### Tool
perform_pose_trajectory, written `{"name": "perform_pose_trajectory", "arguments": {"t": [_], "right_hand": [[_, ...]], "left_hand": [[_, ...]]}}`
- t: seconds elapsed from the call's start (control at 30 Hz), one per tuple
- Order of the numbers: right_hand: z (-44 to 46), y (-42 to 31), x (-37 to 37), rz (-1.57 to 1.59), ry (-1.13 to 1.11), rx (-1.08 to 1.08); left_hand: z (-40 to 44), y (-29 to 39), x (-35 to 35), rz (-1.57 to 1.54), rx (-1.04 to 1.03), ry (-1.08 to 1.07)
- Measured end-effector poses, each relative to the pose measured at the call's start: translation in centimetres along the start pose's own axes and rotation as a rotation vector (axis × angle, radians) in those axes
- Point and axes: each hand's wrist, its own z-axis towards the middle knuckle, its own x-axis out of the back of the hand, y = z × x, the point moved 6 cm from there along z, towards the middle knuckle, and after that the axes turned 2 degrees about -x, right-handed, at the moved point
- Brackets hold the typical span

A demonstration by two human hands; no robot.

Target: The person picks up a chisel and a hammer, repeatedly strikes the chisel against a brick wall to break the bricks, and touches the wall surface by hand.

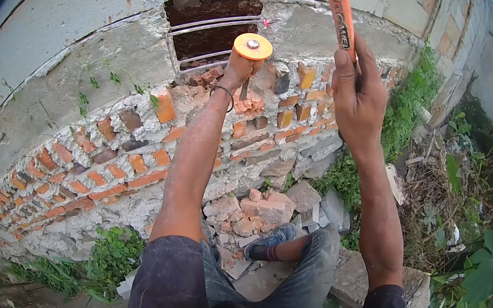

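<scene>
My left hand (239, 71) is wrapped round a chisel (253, 45) with a round yellow-orange guard and a metal striking end facing up. Below the fist, the chisel's shaft points down at broken brick (250, 102) in the wall; whether its tip touches the brick I cannot tell. In my right hand (361, 98) is a hammer (339, 14) with an orange handle, raised upright to the right of the chisel. The hammer's head is partly cut off by the top edge of the view.
A gap (212, 37) in the wall is crossed by several metal bars (217, 22). Exposed brickwork (99, 173) runs along the lower wall. Brick rubble (260, 208) lies by my shoe (273, 238). Green plants (405, 108) grow at the right.
</scene>
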Motion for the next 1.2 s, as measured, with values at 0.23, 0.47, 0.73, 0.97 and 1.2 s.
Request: {"name": "perform_pose_trajectory", "arguments": {"t": [0.23, 0.47, 0.73, 0.97, 1.2], "right_hand": [[-1.4, 3.9, -2.9, -0.405, -0.393, -0.104], [1.6, -0.1, 0.6, 0.347, 0.271, -0.028], [0.9, 1.9, 0.2, -0.113, -0.166, -0.232], [-1.6, 5.2, -1.7, -0.298, -0.194, -0.236], [2.3, 1.0, 0.5, 0.111, 0.038, -0.203]], "left_hand": [[-0.3, 0.5, -0.7, -0.036, 0.043, 0.010], [0.4, -1.0, -0.1, -0.128, 0.034, -0.023], [0.3, -0.5, -0.2, -0.141, 0.074, -0.016], [0.1, -1.0, -0.6, -0.186, 0.121, -0.009], [0.4, -1.2, -0.5, -0.122, 0.057, 0.004]]}}
